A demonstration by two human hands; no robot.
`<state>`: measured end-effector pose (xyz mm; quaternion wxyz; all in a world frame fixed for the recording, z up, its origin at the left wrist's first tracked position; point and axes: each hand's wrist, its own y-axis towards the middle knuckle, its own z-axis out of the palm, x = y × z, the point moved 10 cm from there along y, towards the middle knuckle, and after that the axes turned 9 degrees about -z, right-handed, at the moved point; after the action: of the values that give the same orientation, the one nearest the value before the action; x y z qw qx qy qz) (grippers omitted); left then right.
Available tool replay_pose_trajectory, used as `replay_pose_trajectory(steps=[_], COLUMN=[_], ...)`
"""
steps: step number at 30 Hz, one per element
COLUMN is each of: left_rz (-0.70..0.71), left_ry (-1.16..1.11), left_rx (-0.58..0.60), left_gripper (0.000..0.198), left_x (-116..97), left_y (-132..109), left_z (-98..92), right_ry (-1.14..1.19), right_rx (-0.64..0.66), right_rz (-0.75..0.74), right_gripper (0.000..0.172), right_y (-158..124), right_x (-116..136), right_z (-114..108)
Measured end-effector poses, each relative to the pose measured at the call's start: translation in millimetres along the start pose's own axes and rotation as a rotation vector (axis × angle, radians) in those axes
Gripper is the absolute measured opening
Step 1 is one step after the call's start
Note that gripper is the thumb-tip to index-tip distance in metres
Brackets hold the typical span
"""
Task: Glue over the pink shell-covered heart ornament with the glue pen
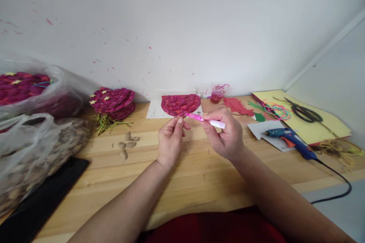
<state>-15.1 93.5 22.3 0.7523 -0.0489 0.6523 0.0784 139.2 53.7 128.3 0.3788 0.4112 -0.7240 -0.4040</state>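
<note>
My right hand is closed around a white and pink pen-like tool, its pink tip pointing left. That tip meets a small pinkish piece pinched between the fingertips of my left hand; my fingers partly hide the piece, which looks like a peanut. Just behind both hands, a magenta half-round craft made of peanut shells lies on white paper. A clear cup with red-pink liquid stands behind my right hand.
Several peanuts lie left of my hands. Further left are stacked magenta crafts, bags of crafts and peanuts, and a black object. At right: red cutouts, black scissors, a blue glue gun with its cord.
</note>
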Motion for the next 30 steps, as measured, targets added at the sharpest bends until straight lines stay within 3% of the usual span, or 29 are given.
replay_pose_trajectory(steps=[30], left_rz=[0.049], left_ry=[0.076], left_rx=[-0.032], left_gripper=[0.033], left_x=[-3.3], left_y=[-0.3], left_z=[-2.6], right_ry=[-0.012], right_rx=[-0.005], right_rz=[0.014], right_gripper=[0.011], right_y=[1.7], right_x=[2.4], right_z=[0.1])
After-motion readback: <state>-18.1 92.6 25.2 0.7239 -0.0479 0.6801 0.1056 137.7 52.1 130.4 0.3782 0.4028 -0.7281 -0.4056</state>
